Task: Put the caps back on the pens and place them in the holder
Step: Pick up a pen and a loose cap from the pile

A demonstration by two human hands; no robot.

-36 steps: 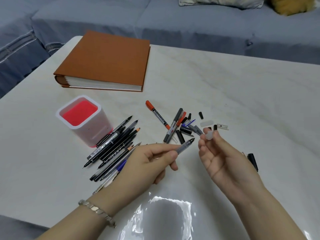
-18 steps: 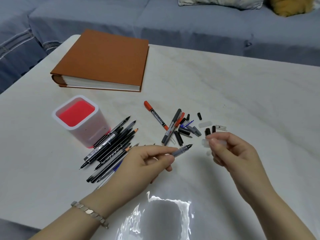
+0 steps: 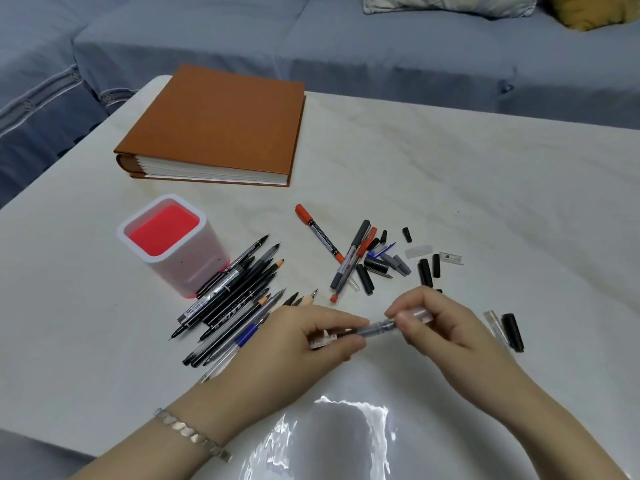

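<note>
The clear pen (image 3: 375,329) is up off the table, just in front of the person, lying level between both hands. The left hand (image 3: 298,348) grips the barrel, fingers curled round it. The right hand (image 3: 450,336) pinches a clear cap (image 3: 420,314) in its fingertips, right at the pen's tip. Cap and tip meet here, though I cannot tell whether the cap is pushed fully home. So this is the capping step, on what looks like one of the first pens. The next move, I'd say, is to push the cap straight along the barrel until it seats, then carry the pen over to the left, to the holder (image 3: 187,268), which stands upright, white outside and red inside. At its foot lies a pile of uncapped pens (image 3: 239,296), and the loose caps (image 3: 388,263) are scattered just beyond the hands. Plenty left to do. Farther back, a brown album (image 3: 221,133) lies flat on the table (image 3: 485,188).
</note>
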